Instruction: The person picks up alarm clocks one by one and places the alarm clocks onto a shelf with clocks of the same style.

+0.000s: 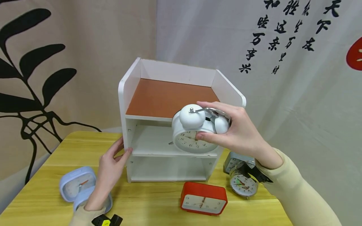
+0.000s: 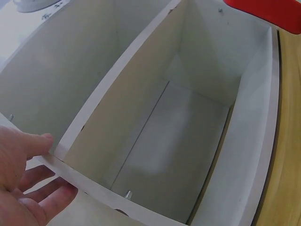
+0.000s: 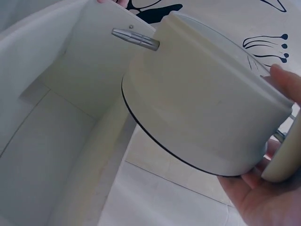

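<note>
My right hand (image 1: pixel 240 133) holds a white twin-bell alarm clock (image 1: pixel 195 144) from its right side, thumb on the dial and fingers behind the top handle. The clock is off the table, in front of the upper compartment of a white shelf unit (image 1: pixel 169 168). In the right wrist view, the clock's rounded side (image 3: pixel 202 99) and a metal foot (image 3: pixel 136 38) show, with the shelf wall beside it. My left hand (image 1: pixel 111 168) grips the shelf's left side panel; the left wrist view shows the thumb (image 2: pixel 35 142) inside and the other fingers outside.
A red rectangular clock (image 1: pixel 203 199) stands at the shelf's front right. Beyond it are a round bell clock (image 1: pixel 243 185) and a grey-blue clock (image 1: pixel 232 161). Light-blue clock pieces (image 1: pixel 79 183) sit left, partly behind my left forearm. Brown lining (image 1: pixel 169 97) covers the shelf's top.
</note>
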A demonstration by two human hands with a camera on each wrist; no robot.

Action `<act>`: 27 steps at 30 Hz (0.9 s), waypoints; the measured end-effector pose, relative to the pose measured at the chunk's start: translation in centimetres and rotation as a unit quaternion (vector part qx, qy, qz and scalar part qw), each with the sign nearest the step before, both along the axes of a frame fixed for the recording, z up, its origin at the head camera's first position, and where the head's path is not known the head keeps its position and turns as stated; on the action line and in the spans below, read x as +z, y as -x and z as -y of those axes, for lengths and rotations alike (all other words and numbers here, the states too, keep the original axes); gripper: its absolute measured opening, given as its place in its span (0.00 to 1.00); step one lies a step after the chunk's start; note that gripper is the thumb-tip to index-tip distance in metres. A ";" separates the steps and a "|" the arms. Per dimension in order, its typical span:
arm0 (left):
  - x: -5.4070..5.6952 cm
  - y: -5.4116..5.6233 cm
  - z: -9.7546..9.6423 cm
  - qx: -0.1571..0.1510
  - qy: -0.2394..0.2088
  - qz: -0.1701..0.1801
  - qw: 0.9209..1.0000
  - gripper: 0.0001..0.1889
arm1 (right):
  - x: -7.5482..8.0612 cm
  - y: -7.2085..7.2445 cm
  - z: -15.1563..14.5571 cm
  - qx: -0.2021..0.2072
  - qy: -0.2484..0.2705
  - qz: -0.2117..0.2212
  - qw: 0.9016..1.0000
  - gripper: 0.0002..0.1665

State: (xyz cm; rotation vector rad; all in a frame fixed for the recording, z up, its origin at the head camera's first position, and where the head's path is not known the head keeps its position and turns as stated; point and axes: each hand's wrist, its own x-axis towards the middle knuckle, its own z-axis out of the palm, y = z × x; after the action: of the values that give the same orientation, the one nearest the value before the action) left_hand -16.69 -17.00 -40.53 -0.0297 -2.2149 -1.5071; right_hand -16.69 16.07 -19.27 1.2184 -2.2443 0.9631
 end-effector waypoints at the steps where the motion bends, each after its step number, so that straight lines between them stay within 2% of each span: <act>1: 0.0 0.0 0.0 0.001 0.001 0.001 1.000 0.29 | 0.3 0.1 0.2 -0.003 -0.001 0.001 1.000 0.42; 9: 0.0 -0.2 -0.2 0.010 0.007 0.012 1.000 0.30 | 2.1 0.7 1.8 -0.006 -0.013 -0.001 1.000 0.40; 15: 0.0 -0.2 -0.3 0.008 0.001 0.004 1.000 0.30 | 3.7 1.2 2.6 -0.022 -0.011 0.017 1.000 0.40; 24: 0.1 -0.1 -0.2 0.008 0.007 -0.005 1.000 0.29 | 5.9 3.0 4.5 -0.058 -0.032 0.031 0.997 0.34; 27: 0.1 -0.1 -0.2 0.009 0.009 -0.006 1.000 0.29 | 6.5 3.6 5.1 -0.057 -0.031 0.048 0.997 0.34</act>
State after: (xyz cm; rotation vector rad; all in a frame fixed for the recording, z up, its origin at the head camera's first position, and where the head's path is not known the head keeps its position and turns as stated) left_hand -16.57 -16.83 -40.43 -0.0250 -2.2142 -1.4745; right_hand -20.25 10.93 -12.81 1.0768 -2.4060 0.9320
